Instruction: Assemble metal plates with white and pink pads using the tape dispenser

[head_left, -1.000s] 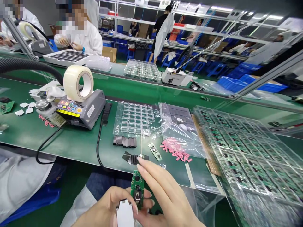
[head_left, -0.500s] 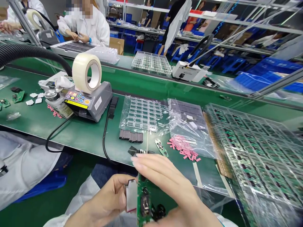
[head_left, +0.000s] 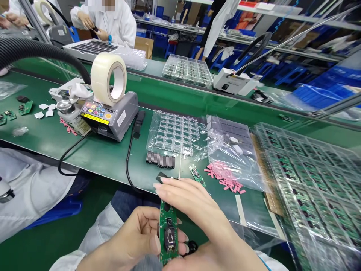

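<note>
A narrow green circuit board (head_left: 169,235) stands upright in front of me, a dark component on its face. My left hand (head_left: 132,231) is closed around it, thumb at the left edge and fingertips showing past the right edge. My right hand (head_left: 205,222) spans the board's length, straight fingers over its top end and thumb at the bottom. Behind the board's left edge a thin dark strip shows; what it belongs to is hidden. A black rounded thing (head_left: 193,246) sits partly covered beside the right palm.
Beyond my hands lie a small loose board (head_left: 196,175), pink strips (head_left: 224,177), a row of black pieces (head_left: 160,160) and a clear display tray (head_left: 177,131). A tape dispenser (head_left: 124,116) stands left, stacked board trays (head_left: 307,180) right. A co-worker (head_left: 121,22) sits opposite.
The grey-white flat piece in my left hand has gone from sight behind the board. My left fingers now wrap the board, which has turned its face more toward me.
</note>
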Tool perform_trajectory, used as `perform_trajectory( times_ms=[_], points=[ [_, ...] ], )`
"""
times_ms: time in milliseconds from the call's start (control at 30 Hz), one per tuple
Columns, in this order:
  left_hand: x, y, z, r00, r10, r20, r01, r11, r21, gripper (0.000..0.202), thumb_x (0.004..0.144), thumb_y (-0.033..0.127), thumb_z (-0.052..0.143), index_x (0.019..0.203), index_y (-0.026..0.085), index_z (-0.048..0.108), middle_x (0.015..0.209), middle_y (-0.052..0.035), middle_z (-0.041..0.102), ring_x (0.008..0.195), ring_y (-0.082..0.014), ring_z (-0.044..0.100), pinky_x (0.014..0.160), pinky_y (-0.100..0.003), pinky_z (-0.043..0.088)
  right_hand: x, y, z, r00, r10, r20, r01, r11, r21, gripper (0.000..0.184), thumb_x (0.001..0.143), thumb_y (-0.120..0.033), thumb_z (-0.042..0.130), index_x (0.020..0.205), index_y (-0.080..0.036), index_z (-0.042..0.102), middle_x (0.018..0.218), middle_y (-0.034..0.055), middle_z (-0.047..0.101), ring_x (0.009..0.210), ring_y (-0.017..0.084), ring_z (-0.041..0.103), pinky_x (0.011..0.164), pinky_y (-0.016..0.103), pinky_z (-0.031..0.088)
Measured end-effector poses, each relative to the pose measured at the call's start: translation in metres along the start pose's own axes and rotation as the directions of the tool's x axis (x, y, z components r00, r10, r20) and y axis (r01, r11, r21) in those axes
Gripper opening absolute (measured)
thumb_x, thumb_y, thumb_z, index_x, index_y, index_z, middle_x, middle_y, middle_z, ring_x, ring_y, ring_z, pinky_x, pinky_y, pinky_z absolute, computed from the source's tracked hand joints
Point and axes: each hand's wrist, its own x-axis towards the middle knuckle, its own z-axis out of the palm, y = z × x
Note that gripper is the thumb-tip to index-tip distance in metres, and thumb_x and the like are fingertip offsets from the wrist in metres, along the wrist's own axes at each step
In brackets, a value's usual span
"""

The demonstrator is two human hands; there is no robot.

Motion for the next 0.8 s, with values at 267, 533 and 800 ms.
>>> perform_trajectory(
  times_ms=[267,533,800],
  points=[
    [-0.006,-0.001,-0.003,1.0,0.001,-0.023,0.002,0.992,0.128,0.046,0.052,0.053,0.08,0.082,0.018,0.078,0.072,-0.0031,0.076,0.065,-0.0127,0.068,0.067,-0.021,0.053,-0.002,-0.003,0.003,0.999,0.005,-0.041,-0.005,1.0,0.007,0.077,0.072,-0.069,0.059,0.129,-0.021,0.044,0.121,0.0077,0.065,0.119,0.024,0.057,0.11,0.038,0.037],
    [-0.003,0.005,-0.002,1.0,0.005,-0.016,-0.003,0.993,0.12,0.041,0.055,0.051,0.081,0.082,0.019,0.078,0.074,-0.0028,0.076,0.068,-0.0136,0.069,0.068,-0.021,0.053,-0.01,0.0,0.009,0.996,0.035,-0.087,-0.037,0.999,-0.021,0.077,0.076,-0.066,0.057,0.135,-0.02,0.04,0.132,0.0092,0.056,0.13,0.027,0.044,0.109,0.042,0.036],
    [-0.007,0.012,0.001,1.0,-0.019,0.01,0.016,0.972,0.234,0.049,0.051,0.054,0.08,0.086,0.021,0.078,0.071,-0.0033,0.075,0.063,-0.0126,0.065,0.066,-0.021,0.052,-0.013,0.001,0.009,0.997,-0.013,-0.075,0.01,0.999,-0.037,0.076,0.075,-0.067,0.057,0.135,-0.023,0.04,0.122,0.007,0.064,0.126,0.029,0.049,0.109,0.045,0.029]
  ],
)
